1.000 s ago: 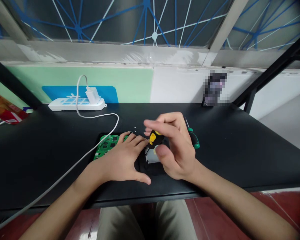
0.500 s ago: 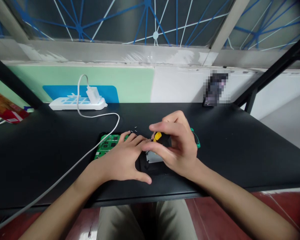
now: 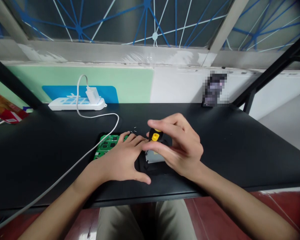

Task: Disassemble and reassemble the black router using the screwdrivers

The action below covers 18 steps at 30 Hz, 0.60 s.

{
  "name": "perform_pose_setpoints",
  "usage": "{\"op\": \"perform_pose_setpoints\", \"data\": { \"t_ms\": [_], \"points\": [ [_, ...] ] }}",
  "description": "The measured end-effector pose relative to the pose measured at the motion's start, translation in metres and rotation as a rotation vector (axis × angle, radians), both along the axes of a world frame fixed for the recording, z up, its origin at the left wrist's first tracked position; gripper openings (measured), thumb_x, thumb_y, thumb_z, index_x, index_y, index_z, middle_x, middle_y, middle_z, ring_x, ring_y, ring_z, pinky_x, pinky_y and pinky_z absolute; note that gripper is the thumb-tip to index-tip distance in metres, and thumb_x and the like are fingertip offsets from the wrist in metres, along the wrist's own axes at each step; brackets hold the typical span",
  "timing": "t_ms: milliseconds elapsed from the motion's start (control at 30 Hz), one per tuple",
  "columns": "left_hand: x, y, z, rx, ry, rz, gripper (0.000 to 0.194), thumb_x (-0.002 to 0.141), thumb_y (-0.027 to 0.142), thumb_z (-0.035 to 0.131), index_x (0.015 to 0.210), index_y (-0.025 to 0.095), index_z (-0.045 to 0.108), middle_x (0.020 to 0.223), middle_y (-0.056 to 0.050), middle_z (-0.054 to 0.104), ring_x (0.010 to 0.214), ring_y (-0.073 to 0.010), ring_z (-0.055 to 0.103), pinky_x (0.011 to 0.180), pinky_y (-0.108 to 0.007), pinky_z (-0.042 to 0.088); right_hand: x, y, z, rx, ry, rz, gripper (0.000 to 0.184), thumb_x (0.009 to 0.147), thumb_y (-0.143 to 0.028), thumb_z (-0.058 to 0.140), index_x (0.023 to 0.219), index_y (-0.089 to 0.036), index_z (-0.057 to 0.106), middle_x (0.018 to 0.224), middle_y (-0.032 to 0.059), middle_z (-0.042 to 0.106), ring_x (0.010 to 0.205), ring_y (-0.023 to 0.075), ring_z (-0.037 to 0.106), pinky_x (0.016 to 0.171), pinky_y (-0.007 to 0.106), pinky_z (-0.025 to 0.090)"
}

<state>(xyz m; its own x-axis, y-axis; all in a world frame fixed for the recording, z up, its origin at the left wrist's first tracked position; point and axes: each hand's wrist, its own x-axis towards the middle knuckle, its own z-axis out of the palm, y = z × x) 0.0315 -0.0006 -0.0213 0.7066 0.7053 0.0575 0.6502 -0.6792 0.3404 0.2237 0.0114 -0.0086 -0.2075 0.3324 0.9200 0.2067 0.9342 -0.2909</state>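
Observation:
A black device casing with a green circuit board and a silver-grey metal plate lies in front of me. My left hand rests flat across its middle, fingers spread and thumb stretched toward the table's front edge. Over the right part, my right hand pinches the black and yellow handle of a screwdriver between thumb and fingers. The screwdriver's tip is hidden behind my hands, so what it touches cannot be seen.
A white power strip with a plugged-in charger stands at the back left. Its white cable crosses the table on the left. A red and orange package lies far left. A blurred-out dark object leans at the back right.
My right fingers have opened and closed around the screwdriver handle, turning it. The green-handled screwdriver seen earlier is now hidden behind my right hand. My left hand has stayed in place.

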Motion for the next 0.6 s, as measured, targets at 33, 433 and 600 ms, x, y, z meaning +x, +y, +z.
{"op": "perform_pose_setpoints", "data": {
  "t_ms": [33,433,600],
  "points": [
    [0.0001,0.0000,-0.0002,0.004,0.000,0.002,0.099,0.071,0.071,0.077,0.150,0.026,0.039,0.140,-0.013,0.054,0.134,-0.0421,0.041,0.115,-0.063,0.017,-0.0002,0.0006,-0.0005,0.014,0.017,-0.008,0.046,0.080,-0.026,0.081,0.124,-0.028,0.067,0.089,0.0020,0.065,0.079,0.0155,0.060,0.060,0.030,0.059],
    [-0.0005,0.0000,-0.0001,0.004,-0.033,-0.002,0.093,0.071,0.071,0.076,0.146,0.026,0.043,0.141,-0.013,0.053,0.132,-0.0421,0.044,0.115,-0.064,0.018,-0.0032,-0.0053,0.0017,-0.036,-0.015,0.085,0.050,0.093,-0.007,0.058,0.140,-0.023,0.056,0.115,0.0094,0.070,0.095,0.0176,0.071,0.077,0.036,0.063],
    [0.0001,0.0002,-0.0002,-0.002,-0.010,0.000,0.094,0.071,0.072,0.076,0.149,0.030,0.043,0.138,-0.012,0.054,0.130,-0.0421,0.045,0.114,-0.065,0.017,-0.0020,-0.0009,0.0017,0.008,0.020,0.009,0.033,0.079,-0.022,0.081,0.110,-0.024,0.070,0.083,0.0012,0.063,0.077,0.0156,0.057,0.059,0.029,0.054]
  ]
}}
